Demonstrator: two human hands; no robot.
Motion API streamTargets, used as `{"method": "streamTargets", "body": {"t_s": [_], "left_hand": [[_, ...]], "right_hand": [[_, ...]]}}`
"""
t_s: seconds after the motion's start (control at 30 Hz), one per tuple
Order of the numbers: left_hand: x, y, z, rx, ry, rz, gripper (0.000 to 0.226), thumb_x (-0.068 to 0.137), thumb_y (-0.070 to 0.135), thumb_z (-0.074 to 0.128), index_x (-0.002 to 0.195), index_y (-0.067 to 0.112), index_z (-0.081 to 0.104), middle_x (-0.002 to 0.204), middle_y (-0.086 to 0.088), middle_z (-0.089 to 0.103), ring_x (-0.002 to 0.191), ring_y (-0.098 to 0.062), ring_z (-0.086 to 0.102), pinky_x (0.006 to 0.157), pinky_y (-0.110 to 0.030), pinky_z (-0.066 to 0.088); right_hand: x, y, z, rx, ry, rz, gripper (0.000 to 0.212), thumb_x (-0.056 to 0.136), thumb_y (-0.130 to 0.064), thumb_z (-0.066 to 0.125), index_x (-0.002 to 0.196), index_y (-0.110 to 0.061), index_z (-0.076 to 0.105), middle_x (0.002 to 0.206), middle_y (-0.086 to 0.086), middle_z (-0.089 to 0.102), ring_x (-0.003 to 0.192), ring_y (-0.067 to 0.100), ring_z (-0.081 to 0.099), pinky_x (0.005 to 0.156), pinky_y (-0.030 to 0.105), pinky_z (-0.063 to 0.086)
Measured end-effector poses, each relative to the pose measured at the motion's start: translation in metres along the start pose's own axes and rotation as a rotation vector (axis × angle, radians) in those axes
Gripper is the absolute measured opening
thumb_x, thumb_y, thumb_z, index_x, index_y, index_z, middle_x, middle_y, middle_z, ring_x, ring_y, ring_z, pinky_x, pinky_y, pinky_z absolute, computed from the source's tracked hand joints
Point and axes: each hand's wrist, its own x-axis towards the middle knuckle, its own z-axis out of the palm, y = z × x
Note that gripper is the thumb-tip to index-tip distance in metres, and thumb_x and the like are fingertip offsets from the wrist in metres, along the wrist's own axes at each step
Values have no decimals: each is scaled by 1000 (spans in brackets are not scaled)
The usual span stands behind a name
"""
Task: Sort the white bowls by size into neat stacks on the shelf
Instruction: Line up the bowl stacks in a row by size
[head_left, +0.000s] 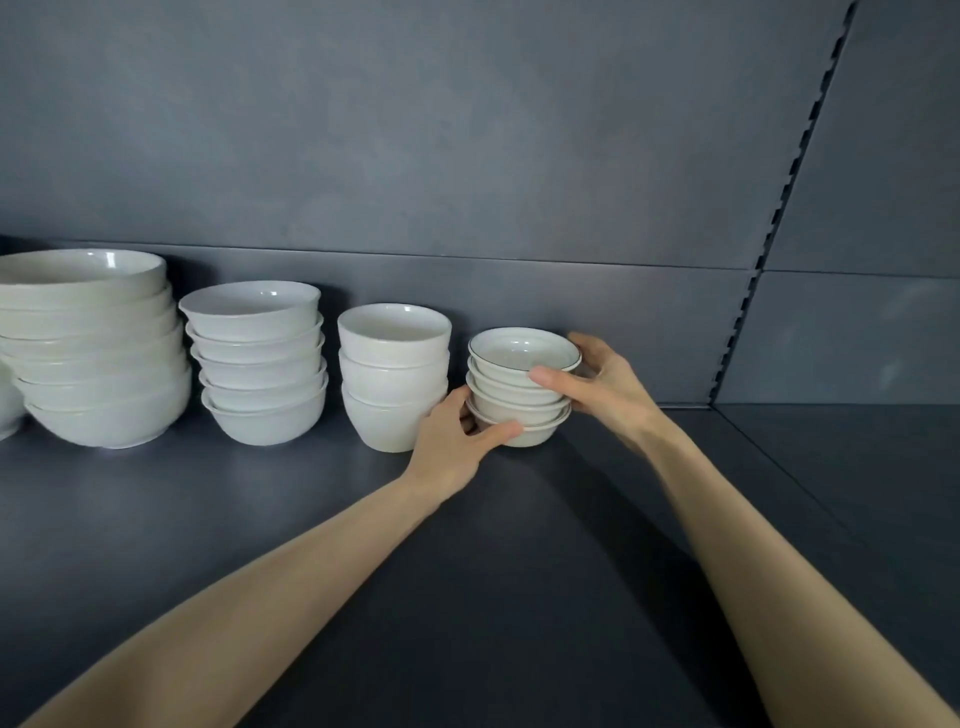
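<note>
The dark grey shelf (519, 571) carries four stacks of white bowls in a row along the matching back panel (467, 130), ordered by size from left to right. The largest-bowl stack (98, 364) stands at the far left and is the widest of the row. Just beside it to the right stands the medium-bowl stack (260, 364), five bowls high, with the rims slightly offset from one another. Next is the deep-bowl stack (392, 379), three narrow, tall-sided bowls nested upright. The small-bowl stack (519, 389) stands at the right end of the row, near the deep-bowl stack; its top bowl has a thin dark line around the rim. Both hands grasp this stack. The left hand (457, 441) wraps the bottom bowl from the left, thumb across the front wall, fingers behind it. The right hand (608, 384) clasps the upper bowls from the right, thumb against the front below the top rim, fingers curled behind the rim. A slotted upright strip (795, 171) runs down the panel to the right.
</note>
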Motion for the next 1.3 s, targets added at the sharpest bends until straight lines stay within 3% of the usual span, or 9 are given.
{"method": "streamTargets", "body": {"t_s": [0.17, 0.33, 0.53, 0.8, 1.1, 1.3], "left_hand": [[0, 1, 0, -27, -8, 2, 55, 80, 18, 76, 130, 12, 53, 122, 3, 63, 111, -8, 60, 84, -7, 49], [-2, 4, -1, -39, -23, 8, 49, 81, 17, 74, 125, 16, 54, 117, 7, 64, 107, -3, 60, 81, -8, 49], [-3, 6, 0, -78, -37, 8, 43, 82, 12, 73, 120, 21, 54, 112, 13, 65, 104, 1, 61, 79, -8, 48], [-1, 2, -1, -91, -45, 4, 43, 82, 13, 73, 120, 22, 55, 115, 9, 66, 108, -4, 62, 88, -17, 50], [0, 2, -2, -27, -42, -19, 50, 81, 19, 75, 126, 13, 56, 118, 5, 67, 110, -7, 62, 96, -25, 50], [-5, 7, -1, 136, 0, -20, 46, 81, 29, 75, 121, 13, 59, 112, 2, 68, 104, -14, 64, 94, -29, 51]], "right_hand": [[3, 4, 1, 18, 23, -25, 65, 72, -24, 82, 126, -18, 46, 111, -13, 61, 106, 11, 61, 95, 36, 52], [1, 6, 3, 8, 27, -59, 59, 76, -23, 79, 123, -23, 44, 106, -19, 58, 94, -3, 58, 77, 14, 50], [1, 8, 4, -15, 41, -67, 71, 74, -31, 80, 134, -19, 43, 113, -17, 58, 108, 9, 59, 92, 26, 48], [0, 9, 5, -17, 27, -71, 80, 75, -33, 79, 141, -15, 38, 113, -18, 58, 110, 8, 58, 94, 25, 47], [1, 9, 4, -41, -3, -62, 80, 75, -36, 79, 140, -19, 37, 111, -23, 56, 111, 7, 57, 97, 27, 46], [0, 3, 0, -93, -27, -28, 75, 69, -45, 81, 130, -23, 44, 116, -14, 61, 111, 10, 59, 97, 35, 50]]}}
